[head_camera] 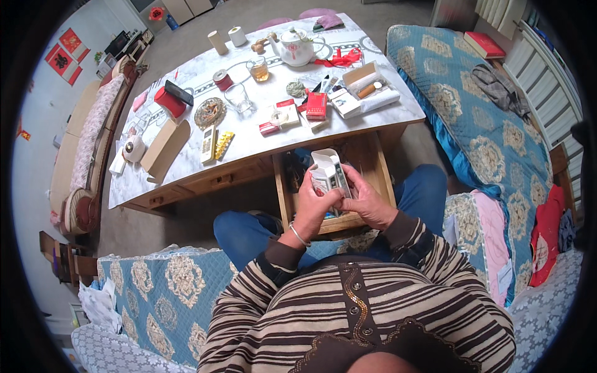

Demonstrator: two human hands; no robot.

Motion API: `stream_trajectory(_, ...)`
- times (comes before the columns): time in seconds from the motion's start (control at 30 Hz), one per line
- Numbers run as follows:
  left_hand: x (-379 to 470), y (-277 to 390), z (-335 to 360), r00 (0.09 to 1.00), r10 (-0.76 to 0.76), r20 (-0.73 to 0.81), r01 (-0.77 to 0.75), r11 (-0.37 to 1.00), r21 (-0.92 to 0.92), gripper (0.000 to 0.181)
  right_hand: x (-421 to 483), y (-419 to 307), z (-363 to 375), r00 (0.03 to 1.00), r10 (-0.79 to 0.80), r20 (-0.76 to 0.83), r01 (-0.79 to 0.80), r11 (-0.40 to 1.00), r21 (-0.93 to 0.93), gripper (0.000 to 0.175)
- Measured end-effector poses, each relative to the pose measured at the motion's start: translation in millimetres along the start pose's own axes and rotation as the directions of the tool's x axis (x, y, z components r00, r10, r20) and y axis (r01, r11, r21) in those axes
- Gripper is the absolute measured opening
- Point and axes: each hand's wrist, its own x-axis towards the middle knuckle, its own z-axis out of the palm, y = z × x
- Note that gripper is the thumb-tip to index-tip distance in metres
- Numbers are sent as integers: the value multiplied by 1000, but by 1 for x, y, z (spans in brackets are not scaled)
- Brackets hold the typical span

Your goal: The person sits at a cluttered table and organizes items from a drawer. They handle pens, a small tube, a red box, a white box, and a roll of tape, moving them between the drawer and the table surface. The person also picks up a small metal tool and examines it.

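A small white cardboard box (330, 174) with its top flaps raised is held between my two hands, above an open wooden drawer (383, 179). My left hand (313, 203) grips its left side, the thumb across the front. On the box's right side, my right hand (366, 199) closes around the lower part. What is inside the box cannot be seen. The drawer beneath holds various small items, largely hidden by my hands. Just beyond, near the marbled table's edge, lie a red cigarette pack (316, 106) and a white box (344, 103).
The marbled table (252, 135) carries a teapot (295, 48), a glass of amber liquid (258, 69), an empty glass (239, 99), an ashtray (210, 113), a remote control (208, 143) and an open brown carton (166, 149). A quilted sofa (471, 112) stands at right.
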Motion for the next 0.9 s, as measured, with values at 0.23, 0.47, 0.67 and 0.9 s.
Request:
stream_trajectory(0.23, -19, 10, -14, 988, -54, 144, 93, 955, -283, 63, -16, 13, -5, 988, 138, -73, -107, 938, 330, 65)
stream_trajectory(0.47, -26, 12, -28, 973, -127, 192, 200, 880, -431, 44, -21, 7, -7, 985, 121, -121, -72, 935, 346, 56)
stream_trajectory(0.67, -30, -5, -40, 958, -245, 152, 286, 747, -600, 36, -17, 17, 1, 980, 64, -188, 7, 935, 356, 52)
stream_trajectory(0.9, -23, -14, -51, 888, 98, 449, 275, 671, -689, 39, -19, 14, 12, 985, -66, -159, 81, 992, 92, 47)
